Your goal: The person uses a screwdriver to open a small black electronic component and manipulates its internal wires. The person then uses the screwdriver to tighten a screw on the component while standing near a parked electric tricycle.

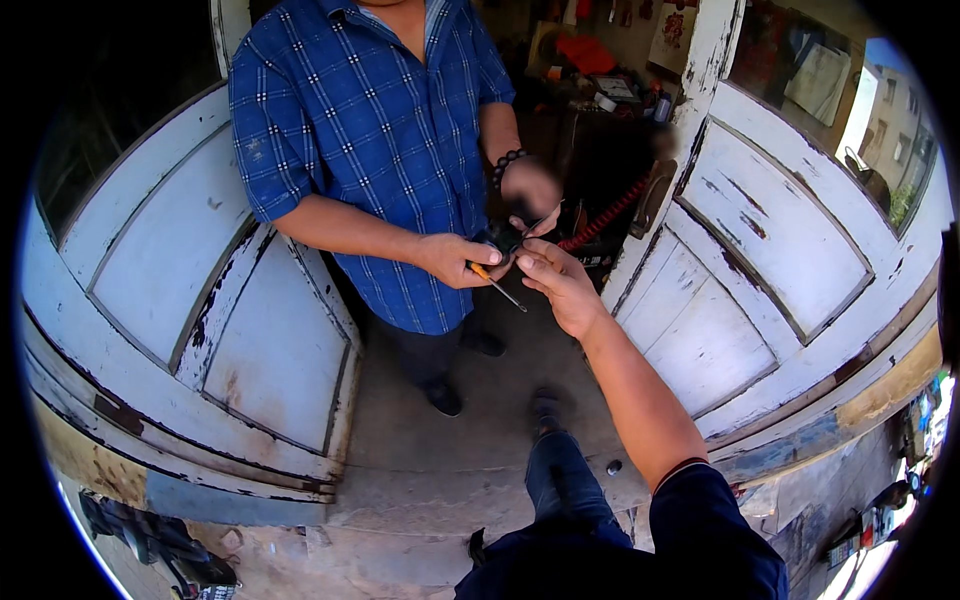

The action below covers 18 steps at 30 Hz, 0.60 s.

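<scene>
My right hand (562, 287) reaches forward at the end of my bare forearm and meets the hands of a person facing me. Its thumb and fingers are pressed together at the edge of a small dark object (505, 238); what they pinch, if anything, is too small to make out. The other person's hand (450, 258) on the left holds a screwdriver with an orange handle (479, 270), its metal shaft pointing down towards me. Their other hand (532, 188), below a dark beaded bracelet (508, 160), is blurred beside the dark object. My left hand is out of view.
The person in a blue plaid shirt (380, 150) stands in a doorway between white doors with peeling paint (270, 350). A red coiled cord (605, 215) and a cluttered surface are behind them. My leg (570, 485) is on the step; a small round dark thing (614, 467) lies nearby.
</scene>
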Available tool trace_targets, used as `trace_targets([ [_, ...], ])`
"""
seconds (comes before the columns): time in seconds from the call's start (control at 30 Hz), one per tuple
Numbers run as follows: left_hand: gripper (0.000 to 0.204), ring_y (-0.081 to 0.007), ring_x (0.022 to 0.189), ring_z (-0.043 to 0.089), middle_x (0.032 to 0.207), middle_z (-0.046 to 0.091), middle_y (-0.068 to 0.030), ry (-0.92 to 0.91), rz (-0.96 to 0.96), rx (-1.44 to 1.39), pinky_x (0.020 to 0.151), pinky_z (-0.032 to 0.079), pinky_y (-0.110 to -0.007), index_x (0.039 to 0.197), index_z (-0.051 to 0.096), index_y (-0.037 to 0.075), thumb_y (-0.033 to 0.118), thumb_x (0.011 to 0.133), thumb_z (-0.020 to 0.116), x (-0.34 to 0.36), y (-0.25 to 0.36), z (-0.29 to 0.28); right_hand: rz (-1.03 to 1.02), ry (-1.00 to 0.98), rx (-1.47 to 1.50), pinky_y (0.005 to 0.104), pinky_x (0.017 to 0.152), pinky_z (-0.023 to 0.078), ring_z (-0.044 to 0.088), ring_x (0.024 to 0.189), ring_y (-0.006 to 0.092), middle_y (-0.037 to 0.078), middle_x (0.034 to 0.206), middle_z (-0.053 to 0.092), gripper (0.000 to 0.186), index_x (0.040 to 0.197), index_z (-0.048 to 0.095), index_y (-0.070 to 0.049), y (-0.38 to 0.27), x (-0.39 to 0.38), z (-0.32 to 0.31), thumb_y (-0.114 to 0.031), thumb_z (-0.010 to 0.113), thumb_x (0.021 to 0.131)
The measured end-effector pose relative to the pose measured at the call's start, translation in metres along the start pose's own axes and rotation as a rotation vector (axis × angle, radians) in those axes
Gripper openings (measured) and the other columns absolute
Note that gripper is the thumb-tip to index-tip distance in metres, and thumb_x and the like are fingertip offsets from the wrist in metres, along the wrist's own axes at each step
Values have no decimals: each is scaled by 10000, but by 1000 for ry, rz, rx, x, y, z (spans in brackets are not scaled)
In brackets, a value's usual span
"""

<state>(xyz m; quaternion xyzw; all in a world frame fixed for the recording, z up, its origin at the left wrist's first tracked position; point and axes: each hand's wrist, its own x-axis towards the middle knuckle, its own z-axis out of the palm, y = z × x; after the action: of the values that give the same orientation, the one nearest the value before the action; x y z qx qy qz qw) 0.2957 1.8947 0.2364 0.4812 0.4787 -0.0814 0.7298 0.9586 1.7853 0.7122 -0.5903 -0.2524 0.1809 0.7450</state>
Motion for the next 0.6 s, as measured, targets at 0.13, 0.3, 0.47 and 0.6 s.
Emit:
trace_targets([
  [0.13, 315, -303, 775, 711, 1095, 708, -157, -11, 55, -15, 685, 594, -465, 1234, 644, 9, 225, 1012, 588, 7, 2, 2, -7, -122, 19, 239, 896, 475, 669, 997, 133, 57, 968, 682, 485, 1198, 558, 54, -6, 10, 22, -279, 776, 920],
  [0.3, 288, -269, 764, 705, 1037, 713, -162, 53, 66, -111, 625, 577, -400, 1192, 650, -2, 206, 1001, 593, 9, 2, 10, 4, -72, 29, 289, 943, 496, 710, 942, 171, 65, 854, 661, 623, 1326, 453, 103, 4, 10, 26, -182, 793, 889],
  [0.47, 328, -296, 755, 740, 1007, 737, -200, -128, 41, -166, 578, 616, -424, 1284, 639, 24, 41, 957, 667, -11, -21, 2, -75, -76, 0, 328, 926, 521, 635, 1077, 192, 135, 1120, 642, 785, 1382, 368, 125, 2, -16, 40, -162, 825, 812],
  [0.6, 411, -448, 1027, 718, 1264, 683, -236, -180, 136, 220, 693, 607, -555, 1420, 508, 52, 249, 1070, 420, -30, -43, -21, -209, 69, -383, 379, 946, 522, 650, 1082, 267, 181, 1182, 620, 780, 1351, 416, 86, -4, -39, 53, -192, 829, 750],
])
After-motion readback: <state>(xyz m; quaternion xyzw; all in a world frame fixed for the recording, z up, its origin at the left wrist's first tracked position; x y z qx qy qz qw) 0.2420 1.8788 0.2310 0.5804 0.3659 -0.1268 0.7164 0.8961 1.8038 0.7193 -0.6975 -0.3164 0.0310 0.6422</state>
